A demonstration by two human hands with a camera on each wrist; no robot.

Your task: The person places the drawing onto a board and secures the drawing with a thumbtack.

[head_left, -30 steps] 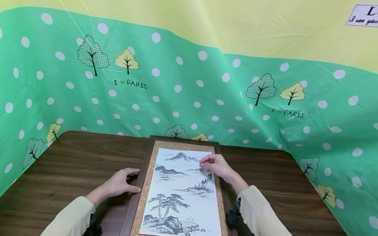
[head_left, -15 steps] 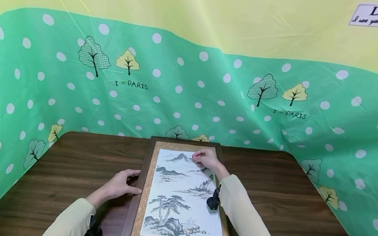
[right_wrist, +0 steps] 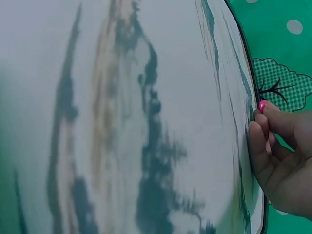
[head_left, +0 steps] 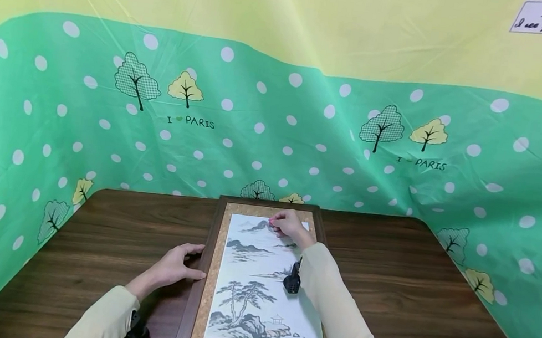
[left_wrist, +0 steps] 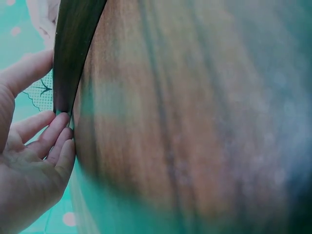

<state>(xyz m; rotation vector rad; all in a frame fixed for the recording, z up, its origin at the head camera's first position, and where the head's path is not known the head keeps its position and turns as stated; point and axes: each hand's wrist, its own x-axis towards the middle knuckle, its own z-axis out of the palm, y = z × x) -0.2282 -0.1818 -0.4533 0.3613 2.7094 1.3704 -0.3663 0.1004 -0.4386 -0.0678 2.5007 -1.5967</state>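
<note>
A white sheet (head_left: 267,313) printed with an ink landscape of mountains and pines lies on a cork board (head_left: 256,211) with a dark wooden frame (head_left: 197,300). Over the upper part of the sheet, the right hand (head_left: 288,227) pinches a small pink push pin (right_wrist: 263,105) between thumb and fingers. That hand and its sleeve cover the sheet's upper right side. On the frame's left side, the left hand (head_left: 172,266) touches the outer edge, thumb and fingers spread apart. The left wrist view has its fingers (left_wrist: 53,139) extended against the wood.
The board lies lengthwise on a dark wood-grain table (head_left: 413,285). Behind it and along both sides hangs a green and yellow curtain (head_left: 259,95) with dots and trees. A black wrist camera (head_left: 292,280) overlaps the sheet.
The right hand has moved left and slightly up across the sheet's upper part with the push pin. The left hand stays at the frame's edge; the head view has shifted slightly.
</note>
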